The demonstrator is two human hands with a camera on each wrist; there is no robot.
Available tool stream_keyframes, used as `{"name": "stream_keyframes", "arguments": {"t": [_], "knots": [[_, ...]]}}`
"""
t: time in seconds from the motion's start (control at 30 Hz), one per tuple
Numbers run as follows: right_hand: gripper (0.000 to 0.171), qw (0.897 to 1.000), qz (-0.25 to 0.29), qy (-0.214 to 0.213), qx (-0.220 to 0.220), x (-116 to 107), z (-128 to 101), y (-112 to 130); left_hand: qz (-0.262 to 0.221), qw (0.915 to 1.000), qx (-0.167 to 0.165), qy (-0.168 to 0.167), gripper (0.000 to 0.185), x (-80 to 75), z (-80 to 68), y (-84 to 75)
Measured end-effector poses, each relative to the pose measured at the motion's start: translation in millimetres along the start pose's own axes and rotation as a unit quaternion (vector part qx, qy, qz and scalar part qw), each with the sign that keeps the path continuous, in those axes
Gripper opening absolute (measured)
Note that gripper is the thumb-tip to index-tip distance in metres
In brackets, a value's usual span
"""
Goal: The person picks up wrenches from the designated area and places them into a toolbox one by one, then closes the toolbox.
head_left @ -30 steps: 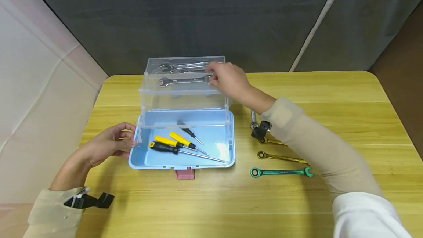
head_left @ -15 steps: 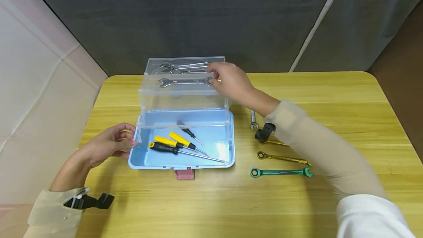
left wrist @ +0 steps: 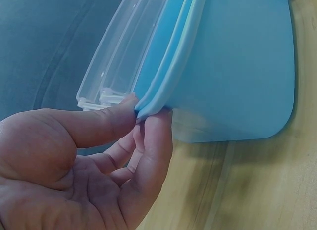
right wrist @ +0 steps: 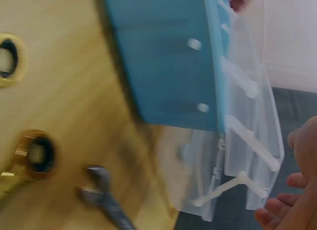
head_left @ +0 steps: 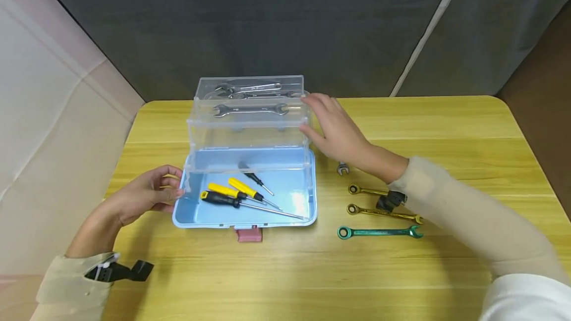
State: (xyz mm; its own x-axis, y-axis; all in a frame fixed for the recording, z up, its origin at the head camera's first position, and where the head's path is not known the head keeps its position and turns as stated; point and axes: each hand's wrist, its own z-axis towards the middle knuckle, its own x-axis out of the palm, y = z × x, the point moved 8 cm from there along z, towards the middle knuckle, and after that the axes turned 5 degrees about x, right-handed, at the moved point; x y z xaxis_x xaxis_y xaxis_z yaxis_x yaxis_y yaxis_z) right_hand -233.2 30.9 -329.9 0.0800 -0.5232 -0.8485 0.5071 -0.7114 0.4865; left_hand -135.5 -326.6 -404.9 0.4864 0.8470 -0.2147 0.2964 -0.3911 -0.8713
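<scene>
My left hand (head_left: 144, 192) pinches the left rim of a blue toolbox (head_left: 177, 219); the left wrist view has the thumb over the rim and fingers beneath it. At the right end of the raised clear trays (head_left: 250, 135), my right hand (head_left: 336, 128) is spread with nothing between thumb and fingers. A silver open-end wrench (head_left: 251, 109) lies in the front tray. Behind it, the back tray holds an adjustable wrench (head_left: 250, 89) and another silver wrench. In the box's blue bottom lie a long black screwdriver (head_left: 223, 199), two yellow-handled screwdrivers (head_left: 243, 187) and a small black one (head_left: 253, 177).
Right of the box, a green ratchet wrench (head_left: 379, 232) and two gold ones (head_left: 383, 213) lie on the wooden table (head_left: 290, 281). A silver wrench (head_left: 342, 168) is partly hidden under the right forearm. A pink latch (head_left: 249, 235) hangs at the box's front.
My right hand has let go of the silver open-end wrench, leaving it in the front tray, and has moved right and toward me, its fingers spreading. The left hand stays put.
</scene>
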Motion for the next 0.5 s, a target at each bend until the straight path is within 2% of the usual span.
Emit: {"name": "stream_keyframes", "arguments": {"t": [0.23,0.5], "knots": [[0.067,0.999,0.001,0.027,0.034,13.4,-30.4,-19.4,0.006,1.0,-0.001,0.0,0.032,0.1,0.3,1.5],[0.079,0.992,-0.032,0.074,0.094,31.9,-55.8,-46.6,-0.001,1.0,0.003,0.003,0.028,-0.7,0.8,1.5]]}}
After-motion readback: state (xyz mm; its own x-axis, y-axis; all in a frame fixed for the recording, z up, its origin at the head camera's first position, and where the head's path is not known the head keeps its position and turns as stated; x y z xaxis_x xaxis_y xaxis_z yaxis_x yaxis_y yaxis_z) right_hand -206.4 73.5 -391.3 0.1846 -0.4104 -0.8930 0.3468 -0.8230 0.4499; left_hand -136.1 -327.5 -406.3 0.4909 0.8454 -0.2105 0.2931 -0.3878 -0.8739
